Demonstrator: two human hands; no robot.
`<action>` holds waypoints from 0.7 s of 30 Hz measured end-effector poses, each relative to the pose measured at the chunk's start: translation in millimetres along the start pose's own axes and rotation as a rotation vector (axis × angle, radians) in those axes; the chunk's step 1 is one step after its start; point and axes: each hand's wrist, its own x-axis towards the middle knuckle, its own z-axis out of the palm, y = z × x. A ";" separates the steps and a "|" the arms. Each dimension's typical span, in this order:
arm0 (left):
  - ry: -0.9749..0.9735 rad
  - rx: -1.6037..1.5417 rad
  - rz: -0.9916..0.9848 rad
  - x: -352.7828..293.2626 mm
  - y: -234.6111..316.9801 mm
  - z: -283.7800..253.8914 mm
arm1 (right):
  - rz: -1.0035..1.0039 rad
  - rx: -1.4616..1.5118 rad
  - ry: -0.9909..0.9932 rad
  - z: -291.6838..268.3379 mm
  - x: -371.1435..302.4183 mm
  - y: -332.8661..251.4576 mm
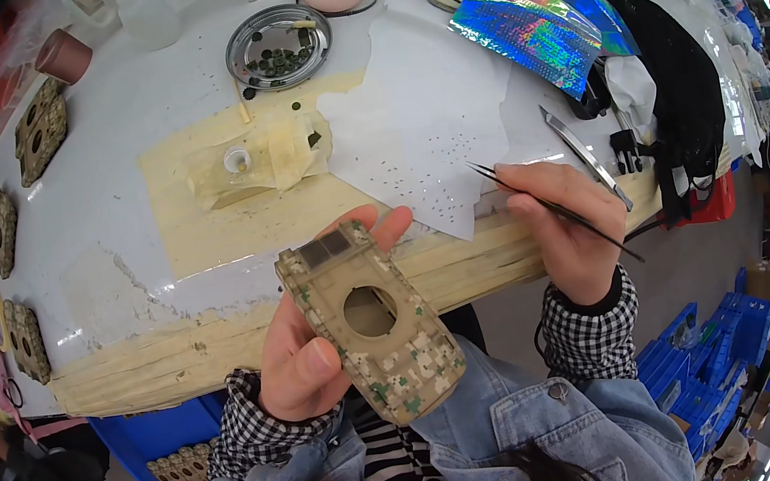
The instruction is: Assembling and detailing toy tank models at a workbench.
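My left hand (306,347) grips a camouflage-painted model tank hull (404,367) by its sides, holding it tilted in front of the table edge. A round hole opens through the hull's top, and a dark grille panel sits at its far end. Between the thumb and fingers of my right hand (567,223) is a pair of dark tweezers (549,206), their tips over a white paper sheet (412,87). Many tiny specks lie scattered on that sheet around the tips. What the tips hold, if anything, is too small to make out.
A round metal dish (242,48) holds small dark green parts. Near it lies a taped piece with a small white cup (237,160). Silver tweezers (581,151), a shiny holographic pouch (524,36) and a black bag (674,78) are at right. More camouflage hulls (40,133) stand at left.
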 end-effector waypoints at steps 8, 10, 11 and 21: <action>0.007 -0.013 -0.031 2.5 1.5 -0.7 | 0.460 0.409 0.063 0.7 12.7 -2.3; 0.000 -0.022 -0.048 1.4 1.3 -2.7 | 0.460 0.414 0.062 1.0 12.5 0.9; -0.004 -0.028 -0.060 0.7 2.2 -3.0 | 0.459 0.418 0.061 1.0 12.9 1.1; 0.001 -0.025 -0.046 1.1 2.4 -2.5 | 0.458 0.407 0.044 2.5 13.4 2.4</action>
